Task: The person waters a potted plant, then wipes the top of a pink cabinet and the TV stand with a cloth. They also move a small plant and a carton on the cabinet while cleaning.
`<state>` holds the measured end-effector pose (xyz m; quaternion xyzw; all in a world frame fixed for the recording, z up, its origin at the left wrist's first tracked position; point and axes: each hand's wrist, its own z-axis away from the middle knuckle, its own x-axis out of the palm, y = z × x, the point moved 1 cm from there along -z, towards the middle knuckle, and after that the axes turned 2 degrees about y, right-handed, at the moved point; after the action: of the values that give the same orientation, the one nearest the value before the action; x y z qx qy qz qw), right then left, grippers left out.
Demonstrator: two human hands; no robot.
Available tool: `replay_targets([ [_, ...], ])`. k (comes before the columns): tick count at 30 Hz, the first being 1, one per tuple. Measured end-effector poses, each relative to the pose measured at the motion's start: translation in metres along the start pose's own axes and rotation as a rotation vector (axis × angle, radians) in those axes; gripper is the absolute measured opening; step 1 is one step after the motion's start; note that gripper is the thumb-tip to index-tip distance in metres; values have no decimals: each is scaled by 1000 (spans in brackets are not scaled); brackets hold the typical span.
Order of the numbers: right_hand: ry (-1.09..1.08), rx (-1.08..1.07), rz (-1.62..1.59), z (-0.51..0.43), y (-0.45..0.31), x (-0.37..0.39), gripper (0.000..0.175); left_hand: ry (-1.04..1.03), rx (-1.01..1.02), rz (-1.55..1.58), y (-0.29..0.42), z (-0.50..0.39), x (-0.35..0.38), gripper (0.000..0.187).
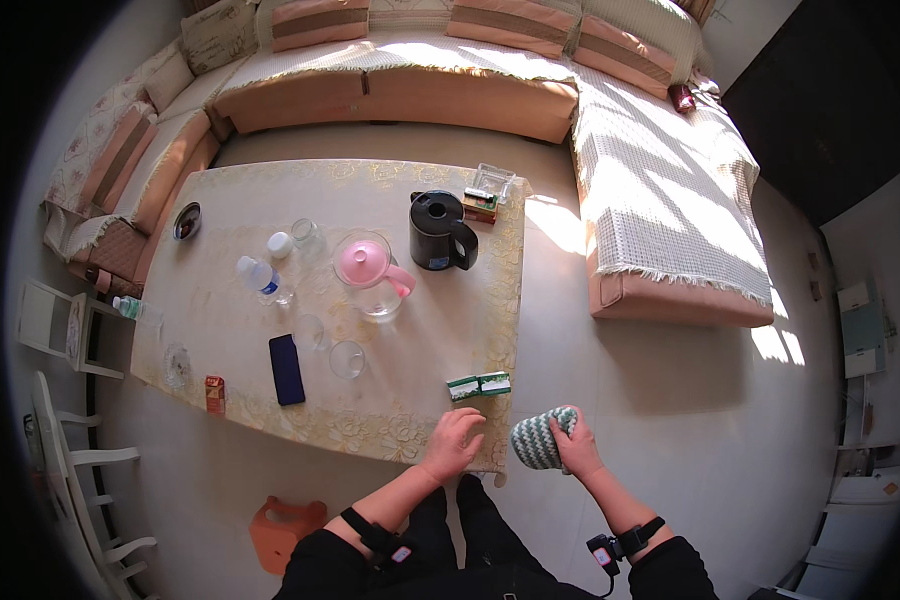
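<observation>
In my right hand (581, 450) is a green-and-white zigzag-striped cloth item (534, 441), perhaps a folded cloth or pouch. It is held off the right side of the table, above the floor. My left hand (452, 444) hovers at the near right corner of the tablecloth (390, 431), its fingers loosely apart and nothing in them. Just beyond those fingers lie two small green-and-white boxes, a left one (463, 388) and a right one (494, 383), end to end. Whether the left hand touches the tablecloth cannot be told.
On the table stand a black electric kettle (439, 232), a glass pitcher with a pink lid (364, 262), a drinking glass (347, 360), a plastic bottle (258, 276) and a dark phone (286, 369). An orange stool (285, 534) is at lower left. A sofa (472, 94) lies beyond.
</observation>
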<state>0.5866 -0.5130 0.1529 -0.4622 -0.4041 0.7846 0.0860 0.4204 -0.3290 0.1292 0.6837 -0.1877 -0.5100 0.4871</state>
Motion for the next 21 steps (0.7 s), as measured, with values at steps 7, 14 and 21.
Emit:
replay_targets([
  [7,-30,-472,238,-67,3,22,68,118,-111,-296,-68,-34,18,65],
  [14,-388,-588,499,-93,-9,79,71,86,-122,-128,-95,-44,39,46],
  [21,-294,-656,605,-117,-15,101,40,145,-124,-51,-100,-33,46,35],
])
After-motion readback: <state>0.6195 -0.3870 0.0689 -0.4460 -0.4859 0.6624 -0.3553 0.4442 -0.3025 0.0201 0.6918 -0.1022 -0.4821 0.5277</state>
